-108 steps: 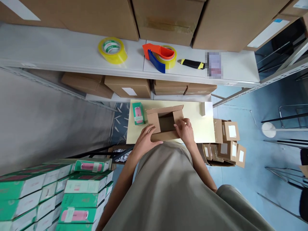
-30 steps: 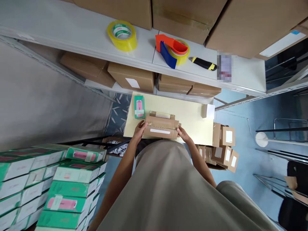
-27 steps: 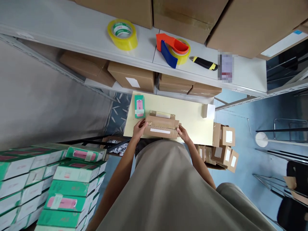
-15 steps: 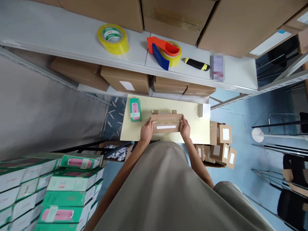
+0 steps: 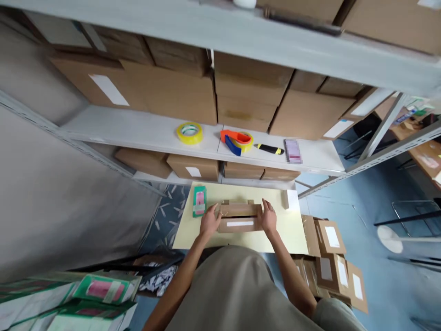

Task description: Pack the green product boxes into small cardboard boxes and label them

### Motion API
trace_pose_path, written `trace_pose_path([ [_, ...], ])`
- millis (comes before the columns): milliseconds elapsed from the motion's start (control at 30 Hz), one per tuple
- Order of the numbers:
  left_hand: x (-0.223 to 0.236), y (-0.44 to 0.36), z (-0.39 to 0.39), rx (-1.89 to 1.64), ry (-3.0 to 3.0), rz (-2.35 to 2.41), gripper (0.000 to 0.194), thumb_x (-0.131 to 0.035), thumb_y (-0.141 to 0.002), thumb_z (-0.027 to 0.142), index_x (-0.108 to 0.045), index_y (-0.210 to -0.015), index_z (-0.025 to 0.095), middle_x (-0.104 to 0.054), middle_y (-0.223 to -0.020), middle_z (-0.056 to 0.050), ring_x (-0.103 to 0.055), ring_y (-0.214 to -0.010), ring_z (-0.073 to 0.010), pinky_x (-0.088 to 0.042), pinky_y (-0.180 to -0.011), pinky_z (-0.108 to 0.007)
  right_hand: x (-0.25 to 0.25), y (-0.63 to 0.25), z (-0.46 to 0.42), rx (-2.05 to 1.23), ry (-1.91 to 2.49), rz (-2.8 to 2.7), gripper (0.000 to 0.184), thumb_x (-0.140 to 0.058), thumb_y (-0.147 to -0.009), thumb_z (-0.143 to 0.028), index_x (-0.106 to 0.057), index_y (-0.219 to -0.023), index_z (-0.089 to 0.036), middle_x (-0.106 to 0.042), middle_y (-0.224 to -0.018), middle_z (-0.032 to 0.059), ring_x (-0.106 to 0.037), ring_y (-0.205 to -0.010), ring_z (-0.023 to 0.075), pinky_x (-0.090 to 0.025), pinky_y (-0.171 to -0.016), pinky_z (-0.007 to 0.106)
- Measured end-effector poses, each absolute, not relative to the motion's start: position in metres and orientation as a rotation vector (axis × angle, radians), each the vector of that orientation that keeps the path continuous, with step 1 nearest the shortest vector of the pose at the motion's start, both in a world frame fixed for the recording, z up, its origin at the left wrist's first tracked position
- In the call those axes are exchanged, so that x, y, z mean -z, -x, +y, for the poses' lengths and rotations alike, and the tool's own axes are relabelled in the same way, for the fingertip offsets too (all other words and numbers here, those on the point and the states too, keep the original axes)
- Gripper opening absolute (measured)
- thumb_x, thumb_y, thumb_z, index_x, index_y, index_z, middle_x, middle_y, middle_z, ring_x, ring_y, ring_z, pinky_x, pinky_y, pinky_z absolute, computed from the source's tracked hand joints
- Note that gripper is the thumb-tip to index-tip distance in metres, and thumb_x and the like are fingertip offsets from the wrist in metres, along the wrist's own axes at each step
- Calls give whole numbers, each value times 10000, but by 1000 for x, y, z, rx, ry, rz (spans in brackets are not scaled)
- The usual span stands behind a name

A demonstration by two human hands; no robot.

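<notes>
Brown cardboard box (image 5: 240, 224), white-labelled, seemingly taped

Green cartons (image 5: 99, 290) blurred and cut off below, phone (image 5: 293, 151) pixelated, tape-roll lettering (image 5: 189, 130) unreadable

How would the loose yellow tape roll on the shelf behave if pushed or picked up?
The tape roll looks tightly wound into a thick ring, so it should feel stiff. Lying flat on the shelf, it would probably slide rather than roll; its round rim could let it roll if stood up.
</notes>
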State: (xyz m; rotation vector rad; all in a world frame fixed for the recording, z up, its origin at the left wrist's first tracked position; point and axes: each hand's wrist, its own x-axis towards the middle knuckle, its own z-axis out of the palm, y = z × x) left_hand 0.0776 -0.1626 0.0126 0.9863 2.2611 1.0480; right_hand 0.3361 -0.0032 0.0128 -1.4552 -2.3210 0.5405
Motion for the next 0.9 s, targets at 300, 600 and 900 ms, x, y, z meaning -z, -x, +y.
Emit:
trace_pose_path([
  [300,-167,-39,-63,-1536,-1225,2215,361,-647,-1012,116,-803,-1305,259,-885,-1215,-54,-859,-1056,-235,-660,-1075,-400,-193,-174,95,-171,891,-2383,540,-438,-1174,-361,-594,-1613,-89,-632,-1634,252,-570,-1531,348,-393,-1325,506],
  [600,-205,-70,-59,-1704,-1179,2072,280,-760,-956,102,-829,-1196,228,-891,-1041,-41,-852,-951,-204,-683,-994,-367,-248,-78,130,-136,1271,-2827,723,-666,-1101,-452,-502,-1592,52,-649,-1541,378,-623,-1479,426,-376,-1304,532],
  [900,-181,-81,-87,-1765,-1026,1981,333,-704,-937,92,-815,-1221,228,-893,-1084,-51,-853,-948,-200,-693,-978,-374,-240,-84,147,-70,1188,-2889,657,-678,-1102,-298,-455,-1615,47,-738,-1421,368,-717,-1369,367,-457,-1214,467],
])
